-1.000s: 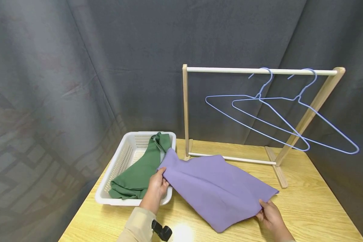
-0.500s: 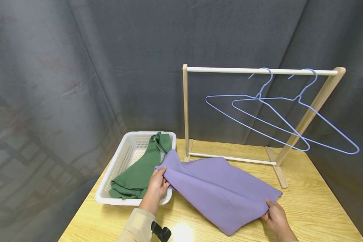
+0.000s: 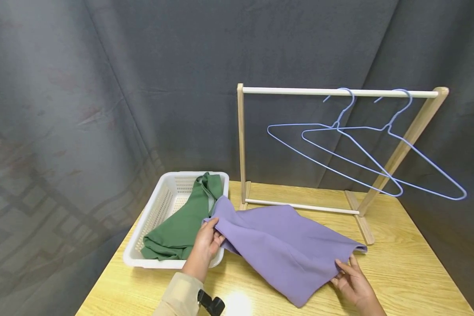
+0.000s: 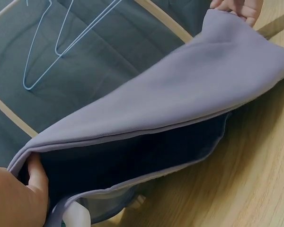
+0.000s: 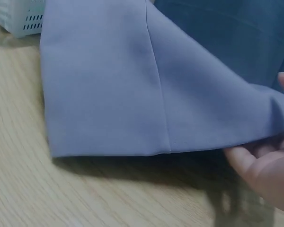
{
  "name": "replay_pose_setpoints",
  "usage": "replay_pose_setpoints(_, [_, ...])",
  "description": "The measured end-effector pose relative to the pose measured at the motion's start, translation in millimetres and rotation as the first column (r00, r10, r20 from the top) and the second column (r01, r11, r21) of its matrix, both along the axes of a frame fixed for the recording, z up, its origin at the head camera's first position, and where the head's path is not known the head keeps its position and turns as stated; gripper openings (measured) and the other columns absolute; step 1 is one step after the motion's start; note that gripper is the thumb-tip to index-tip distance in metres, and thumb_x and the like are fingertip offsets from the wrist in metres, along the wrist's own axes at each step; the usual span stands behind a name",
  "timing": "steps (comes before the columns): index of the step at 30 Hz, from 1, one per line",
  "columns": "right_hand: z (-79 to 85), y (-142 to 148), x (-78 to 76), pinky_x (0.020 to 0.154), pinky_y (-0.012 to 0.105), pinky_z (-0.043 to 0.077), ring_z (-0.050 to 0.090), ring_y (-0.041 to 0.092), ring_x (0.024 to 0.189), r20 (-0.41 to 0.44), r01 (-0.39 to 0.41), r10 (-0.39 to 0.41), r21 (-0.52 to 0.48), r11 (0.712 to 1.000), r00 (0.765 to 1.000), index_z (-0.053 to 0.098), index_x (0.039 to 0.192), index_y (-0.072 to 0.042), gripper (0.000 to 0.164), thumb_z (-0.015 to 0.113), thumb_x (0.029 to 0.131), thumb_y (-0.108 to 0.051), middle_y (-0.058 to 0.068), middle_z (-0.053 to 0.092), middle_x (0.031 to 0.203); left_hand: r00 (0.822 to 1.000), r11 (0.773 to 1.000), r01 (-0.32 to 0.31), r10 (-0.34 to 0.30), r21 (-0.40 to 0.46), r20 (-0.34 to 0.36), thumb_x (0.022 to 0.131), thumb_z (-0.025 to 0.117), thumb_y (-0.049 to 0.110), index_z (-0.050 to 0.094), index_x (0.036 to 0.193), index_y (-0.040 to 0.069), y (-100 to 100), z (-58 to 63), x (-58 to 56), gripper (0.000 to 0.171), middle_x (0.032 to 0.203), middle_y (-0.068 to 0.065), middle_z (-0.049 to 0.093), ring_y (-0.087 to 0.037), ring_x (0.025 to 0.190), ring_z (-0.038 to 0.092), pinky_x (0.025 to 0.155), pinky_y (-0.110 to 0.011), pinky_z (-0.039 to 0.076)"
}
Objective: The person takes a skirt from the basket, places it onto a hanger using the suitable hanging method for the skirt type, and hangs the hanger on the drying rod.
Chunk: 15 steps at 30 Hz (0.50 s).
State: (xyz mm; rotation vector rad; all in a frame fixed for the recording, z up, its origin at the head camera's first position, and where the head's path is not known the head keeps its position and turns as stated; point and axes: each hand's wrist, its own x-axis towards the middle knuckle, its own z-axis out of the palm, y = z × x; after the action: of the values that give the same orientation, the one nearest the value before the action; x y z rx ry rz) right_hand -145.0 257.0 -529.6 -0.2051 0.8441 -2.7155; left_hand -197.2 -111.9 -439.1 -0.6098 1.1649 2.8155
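Observation:
A purple garment (image 3: 284, 250) with a seam and a wide open edge stretches between both hands over the table. My left hand (image 3: 209, 239) grips its narrower end beside the basket; in the left wrist view the thumb (image 4: 37, 172) reaches inside the opening, which shows a dark interior. At the other end, my right hand (image 3: 353, 283) holds the hem near a corner, thumb over the cloth and index finger extended along it. The right wrist view has the hem (image 5: 170, 151) rising toward the hand. Green folded clothing (image 3: 181, 228) lies in a white basket (image 3: 136, 252) at left.
Behind the garment stands a wooden rack with a white rail (image 3: 284, 91). Two blue hangers, a nearer one (image 3: 300, 151) and a farther one (image 3: 430, 164), hang on it. Grey curtains (image 3: 181, 87) close off the back and sides of the wooden table (image 3: 414, 263).
My right hand moved slightly right with the hem, then back left, its index finger now stretched out and the garment's corner curling. The left hand keeps its hold nearly in place.

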Motion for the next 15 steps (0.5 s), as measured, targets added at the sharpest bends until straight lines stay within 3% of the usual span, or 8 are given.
replay_pose_setpoints(2, [0.9,-2,0.0,0.081,0.038,0.042,0.051,0.016,0.1,-0.031,-0.036,0.037,0.034,0.999,0.999,0.002,0.132,-0.047,0.074,0.025,0.089,0.009,-0.004,0.053,0.111,1.0,1.0,0.012,-0.012,0.001,0.0,0.089,0.038,0.006,0.02,0.128,-0.008,0,0.3,-0.9,0.045,0.131,-0.026,0.026,-0.031,0.116,0.035,0.094,-0.042,0.029])
replay_pose_setpoints(4, [2.7,-4,-0.4,0.081,0.038,0.042,0.05,0.017,0.102,-0.064,-0.054,0.059,0.077,0.996,0.996,-0.02,0.129,-0.044,0.084,0.026,0.087,0.012,-0.003,0.052,0.112,1.0,1.0,0.025,-0.025,0.003,-0.001,0.088,0.037,0.004,0.017,0.129,-0.01,0,0.5,-1.8,0.048,0.132,-0.027,0.024,-0.032,0.119,0.03,0.095,-0.042,0.028])
replay_pose_setpoints(6, [5.4,-6,-0.7,0.079,0.036,0.044,0.052,0.018,0.098,-0.075,-0.031,0.04,0.121,0.992,0.996,-0.026,0.129,-0.037,0.086,0.028,0.086,0.015,0.0,0.053,0.11,0.999,1.0,0.026,-0.026,0.0,0.02,0.086,0.038,0.003,0.019,0.127,-0.012,0,1.5,-2.9,0.047,0.13,-0.027,0.027,-0.031,0.117,0.034,0.095,-0.041,0.028])
replay_pose_setpoints(8, [9.0,-7,-0.9,0.074,0.032,0.046,0.054,0.017,0.093,-0.065,0.026,-0.014,0.185,0.982,0.998,-0.019,0.133,-0.035,0.085,0.031,0.085,0.015,0.001,0.055,0.106,0.999,1.0,0.026,-0.026,0.005,0.034,0.085,0.039,0.002,0.022,0.126,-0.013,0,2.3,-4.0,0.046,0.127,-0.026,0.032,-0.029,0.112,0.039,0.095,-0.041,0.029])
replay_pose_setpoints(10, [13.2,-7,-1.4,0.071,0.03,0.048,0.056,0.016,0.089,-0.041,0.089,-0.081,0.239,0.967,0.996,-0.002,0.135,-0.032,0.077,0.033,0.085,0.015,0.001,0.056,0.101,0.999,1.0,0.026,-0.026,0.01,0.046,0.085,0.04,0.002,0.025,0.124,-0.013,-1,2.9,-5.2,0.044,0.122,-0.025,0.036,-0.028,0.108,0.043,0.094,-0.04,0.03])
replay_pose_setpoints(12, [17.6,-7,-2.5,0.069,0.027,0.048,0.057,0.014,0.085,-0.012,0.138,-0.141,0.298,0.944,0.99,0.016,0.13,-0.027,0.063,0.036,0.085,0.013,0.001,0.058,0.098,0.998,0.999,0.027,-0.028,0.019,0.056,0.086,0.04,0.004,0.027,0.123,-0.012,-1,3.5,-6.6,0.043,0.118,-0.023,0.04,-0.027,0.107,0.045,0.094,-0.039,0.031])
replay_pose_setpoints(15, [24.5,-4,-4.9,0.07,0.024,0.047,0.056,0.01,0.085,0.038,0.165,-0.191,0.357,0.919,0.981,0.028,0.116,-0.023,0.045,0.039,0.086,0.009,-0.003,0.057,0.096,0.998,0.999,0.031,-0.032,0.022,0.06,0.089,0.041,0.009,0.028,0.125,-0.011,-2,4.0,-8.2,0.044,0.112,-0.019,0.047,-0.027,0.107,0.045,0.093,-0.037,0.032])
